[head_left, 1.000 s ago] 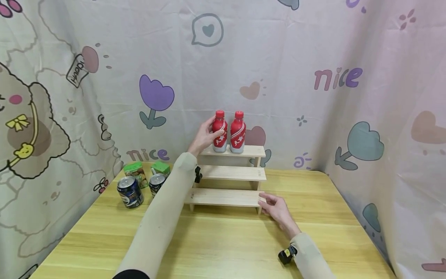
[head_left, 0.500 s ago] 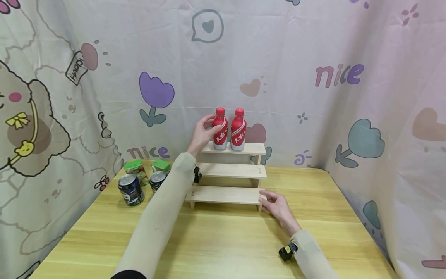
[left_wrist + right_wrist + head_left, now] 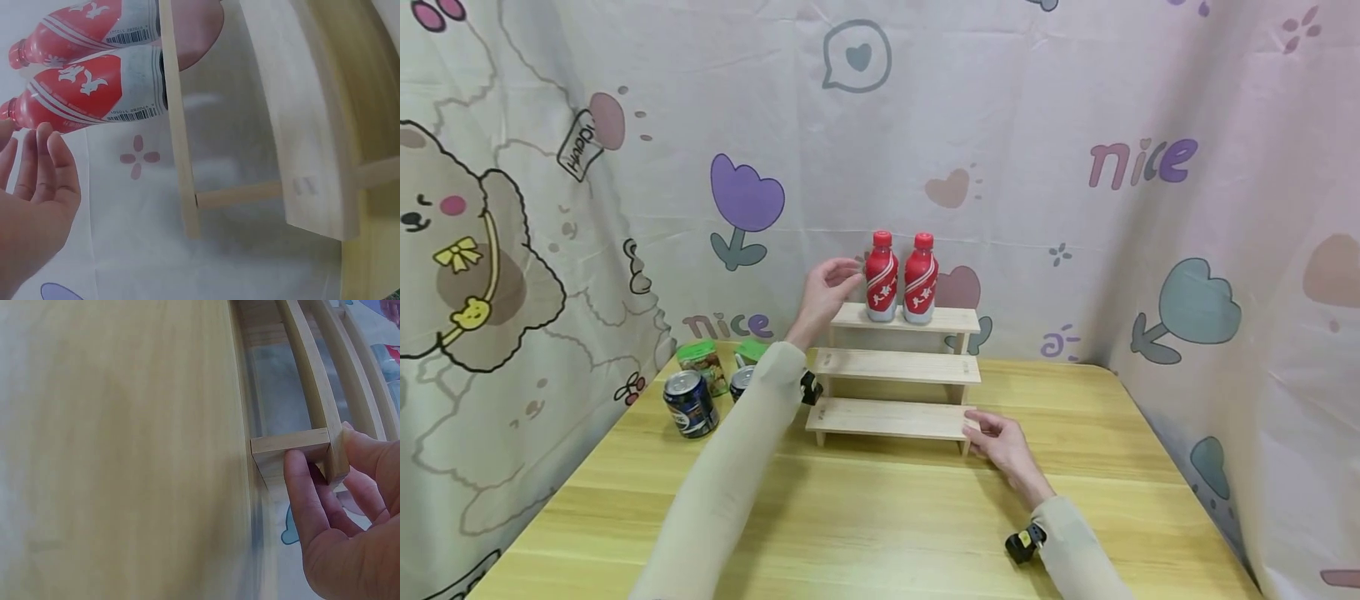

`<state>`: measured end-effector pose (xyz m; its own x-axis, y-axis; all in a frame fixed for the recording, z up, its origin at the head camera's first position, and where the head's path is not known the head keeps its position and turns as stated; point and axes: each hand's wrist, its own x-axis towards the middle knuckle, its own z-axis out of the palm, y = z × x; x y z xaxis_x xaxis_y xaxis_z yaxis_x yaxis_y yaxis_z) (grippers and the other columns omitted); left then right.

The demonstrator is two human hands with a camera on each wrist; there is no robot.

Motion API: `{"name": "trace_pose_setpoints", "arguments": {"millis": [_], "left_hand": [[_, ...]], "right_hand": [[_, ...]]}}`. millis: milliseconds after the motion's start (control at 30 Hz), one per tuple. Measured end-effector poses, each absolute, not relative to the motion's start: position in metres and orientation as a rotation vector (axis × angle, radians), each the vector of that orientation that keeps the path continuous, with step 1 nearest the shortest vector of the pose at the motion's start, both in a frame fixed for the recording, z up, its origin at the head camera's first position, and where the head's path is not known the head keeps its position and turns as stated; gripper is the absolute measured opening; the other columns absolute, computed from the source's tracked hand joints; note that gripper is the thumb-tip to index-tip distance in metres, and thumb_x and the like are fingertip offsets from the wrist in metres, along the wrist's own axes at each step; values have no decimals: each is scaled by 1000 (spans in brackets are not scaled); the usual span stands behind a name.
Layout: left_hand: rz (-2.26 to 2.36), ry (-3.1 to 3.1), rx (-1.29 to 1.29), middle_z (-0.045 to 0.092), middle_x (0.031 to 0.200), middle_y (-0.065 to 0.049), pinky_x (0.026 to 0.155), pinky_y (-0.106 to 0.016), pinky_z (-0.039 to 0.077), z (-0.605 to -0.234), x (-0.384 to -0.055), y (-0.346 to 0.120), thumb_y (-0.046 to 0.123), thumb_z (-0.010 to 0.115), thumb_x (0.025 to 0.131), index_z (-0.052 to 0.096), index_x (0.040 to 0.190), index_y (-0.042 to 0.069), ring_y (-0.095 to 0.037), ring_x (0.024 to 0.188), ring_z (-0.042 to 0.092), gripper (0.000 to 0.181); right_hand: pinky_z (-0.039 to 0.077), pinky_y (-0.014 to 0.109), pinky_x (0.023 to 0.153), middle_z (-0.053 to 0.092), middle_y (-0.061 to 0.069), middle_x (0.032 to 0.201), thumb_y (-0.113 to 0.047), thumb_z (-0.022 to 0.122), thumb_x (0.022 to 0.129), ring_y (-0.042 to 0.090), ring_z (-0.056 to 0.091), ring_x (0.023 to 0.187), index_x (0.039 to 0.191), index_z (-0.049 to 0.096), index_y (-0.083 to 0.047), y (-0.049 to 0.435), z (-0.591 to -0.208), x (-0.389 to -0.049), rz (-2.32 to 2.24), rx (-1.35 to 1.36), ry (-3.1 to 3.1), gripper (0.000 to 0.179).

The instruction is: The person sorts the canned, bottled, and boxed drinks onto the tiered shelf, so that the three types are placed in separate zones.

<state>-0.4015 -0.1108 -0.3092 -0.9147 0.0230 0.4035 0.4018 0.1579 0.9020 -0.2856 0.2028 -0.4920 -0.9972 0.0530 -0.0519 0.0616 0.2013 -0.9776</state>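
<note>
Drawn back from the left bottle (image 3: 882, 283), the left hand (image 3: 826, 290) is released, just beside it, fingers loosely bent. The tabletop (image 3: 880, 508) bears a 3-tier rack (image 3: 895, 366), whose lowest shelf (image 3: 887, 418) the right hand (image 3: 1006, 444) pinches at its right end. Upright on the top shelf (image 3: 955, 319), 2 bottles (image 3: 921, 285) stand side by side; 2 cans (image 3: 690, 408) and 2 tubs (image 3: 703, 367) stand leftward. Letting go seems the step in hand; the next move likely calls for withdrawing without nudging either bottle.

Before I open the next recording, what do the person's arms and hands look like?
The left hand and right hand are ungloved. The left sleeve and right sleeve are plain cream. A small black left-wrist device and a black right-wrist device with a yellow mark are also worn.
</note>
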Motion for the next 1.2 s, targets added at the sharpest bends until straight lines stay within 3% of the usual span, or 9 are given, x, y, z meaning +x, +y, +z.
{"name": "trace_pose_setpoints", "arguments": {"millis": [200, 300, 500, 767, 1200], "left_hand": [[-1858, -2210, -488, 67, 108, -22, 72, -25, 56, -312, -392, -123, 16, 64, 96, 63, 119, 0, -22, 88, 66, 28], [-1855, -2249, -525, 69, 104, -19, 73, -27, 57, -311, -386, -133, 19, 63, 97, 63, 118, 1, -16, 84, 67, 28], [-1808, -2353, -561, 65, 113, -25, 81, -32, 57, -313, -374, -157, 24, 61, 98, 62, 120, 4, -14, 88, 67, 29], [-1836, -2395, -525, 71, 99, 0, 87, -37, 56, -329, -363, -188, 28, 62, 97, 64, 120, 6, -15, 93, 68, 31], [-1863, -2425, -445, 72, 95, 11, 86, -30, 56, -355, -348, -229, 30, 61, 98, 63, 119, 7, -20, 101, 67, 32]], "right_hand": [[57, 24, 64, 49, 3, 88, -9, 74, 87, 13, 61, 72, 128, 63, -1, 204, -494, -283, -1982, 126, 2419, 43], [57, 23, 64, 50, 3, 88, -9, 74, 86, 13, 60, 72, 128, 63, -2, 203, -494, -283, -1985, 131, 2412, 43], [57, 23, 64, 50, 3, 88, -8, 74, 86, 12, 58, 72, 127, 64, -2, 203, -494, -285, -2003, 127, 2414, 43], [56, 21, 62, 48, 1, 83, -5, 74, 85, 8, 56, 68, 124, 65, 1, 203, -494, -288, -2041, 117, 2397, 40], [56, 22, 62, 50, 3, 85, -6, 74, 85, 9, 57, 70, 126, 64, 2, 203, -491, -286, -2035, 111, 2388, 42]]}}
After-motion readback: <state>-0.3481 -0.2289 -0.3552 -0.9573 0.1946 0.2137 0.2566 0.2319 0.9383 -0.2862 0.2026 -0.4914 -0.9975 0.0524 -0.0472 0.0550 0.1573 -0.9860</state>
